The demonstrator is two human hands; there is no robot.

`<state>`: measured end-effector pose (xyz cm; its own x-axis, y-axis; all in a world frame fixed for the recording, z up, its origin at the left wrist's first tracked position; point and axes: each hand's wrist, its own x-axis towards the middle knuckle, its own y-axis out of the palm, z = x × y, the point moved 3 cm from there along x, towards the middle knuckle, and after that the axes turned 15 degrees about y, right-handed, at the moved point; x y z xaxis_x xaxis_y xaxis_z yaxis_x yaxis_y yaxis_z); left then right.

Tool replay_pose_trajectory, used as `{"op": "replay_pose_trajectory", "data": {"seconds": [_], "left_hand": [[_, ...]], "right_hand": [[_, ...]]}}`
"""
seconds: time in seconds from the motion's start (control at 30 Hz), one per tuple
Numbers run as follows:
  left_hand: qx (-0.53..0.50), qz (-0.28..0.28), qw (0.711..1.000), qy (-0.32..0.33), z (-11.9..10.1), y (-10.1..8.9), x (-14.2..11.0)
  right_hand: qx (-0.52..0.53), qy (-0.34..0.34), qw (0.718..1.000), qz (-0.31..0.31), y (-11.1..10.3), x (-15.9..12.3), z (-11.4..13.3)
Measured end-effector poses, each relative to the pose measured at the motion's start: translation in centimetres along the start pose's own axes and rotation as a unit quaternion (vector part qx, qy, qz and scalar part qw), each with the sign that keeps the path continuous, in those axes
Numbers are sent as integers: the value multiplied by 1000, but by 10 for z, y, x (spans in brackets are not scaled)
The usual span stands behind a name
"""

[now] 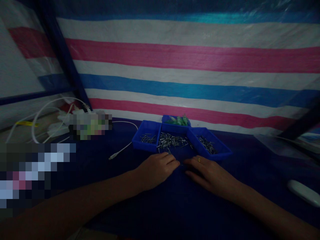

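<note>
Metal pins (172,140), loose pile: probably light, stiff, slippery; best pinched mid-shank. Left hand (158,169), right hand (208,170): fingers bent, grasp indeterminable.

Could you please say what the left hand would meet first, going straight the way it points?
Past a tiny piece at its fingertips, the left hand would probably meet the right hand first; depth is unclear.

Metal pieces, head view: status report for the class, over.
Left hand, right hand: close together, grip unclear. Metal pieces: loose pile just beyond. Blue trays hem it on three sides.
</note>
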<state>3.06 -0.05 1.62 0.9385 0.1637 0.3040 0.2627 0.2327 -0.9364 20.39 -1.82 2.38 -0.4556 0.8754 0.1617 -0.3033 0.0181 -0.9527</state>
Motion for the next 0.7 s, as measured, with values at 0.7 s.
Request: {"op": "replay_pose_trajectory", "data": {"seconds": [0.7], "left_hand": [[-77, -43, 996, 14, -4, -2, 4]], "right_hand": [[-8, -29, 1000, 8, 5, -1, 2]]}}
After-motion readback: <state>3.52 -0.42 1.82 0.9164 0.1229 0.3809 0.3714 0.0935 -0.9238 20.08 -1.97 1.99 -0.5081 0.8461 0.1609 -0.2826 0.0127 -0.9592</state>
